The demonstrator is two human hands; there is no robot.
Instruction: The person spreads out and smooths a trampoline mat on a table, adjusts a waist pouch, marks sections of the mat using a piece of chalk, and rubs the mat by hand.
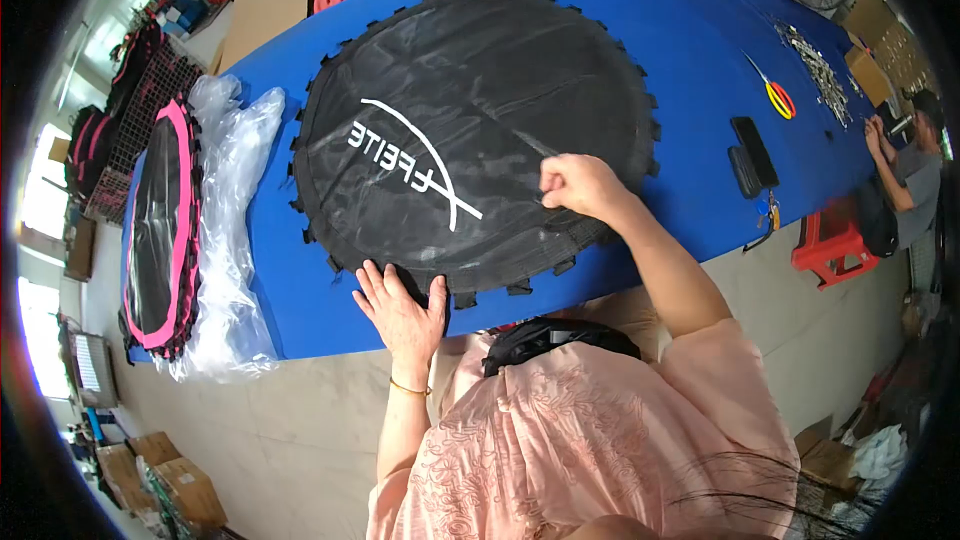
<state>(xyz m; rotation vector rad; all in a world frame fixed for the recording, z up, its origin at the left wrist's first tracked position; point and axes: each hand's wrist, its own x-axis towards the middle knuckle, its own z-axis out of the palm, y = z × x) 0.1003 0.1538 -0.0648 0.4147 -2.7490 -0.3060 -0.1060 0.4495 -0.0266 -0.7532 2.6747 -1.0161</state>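
Observation:
A round black trampoline mat with short loops around its rim lies flat on the blue table. White lettering and a curved white line mark its surface. My left hand rests with spread fingers at the mat's near rim, partly on the blue cover. Over the right part of the mat my right hand is closed, thumb and fingers together. What it grips, if anything, is hidden; a thin pale streak on the mat runs up to it.
Clear plastic wrap and pink-rimmed black mats lie at the left. To the right are scissors, a phone, keys and a pile of metal pieces. Another person sits beyond a red stool.

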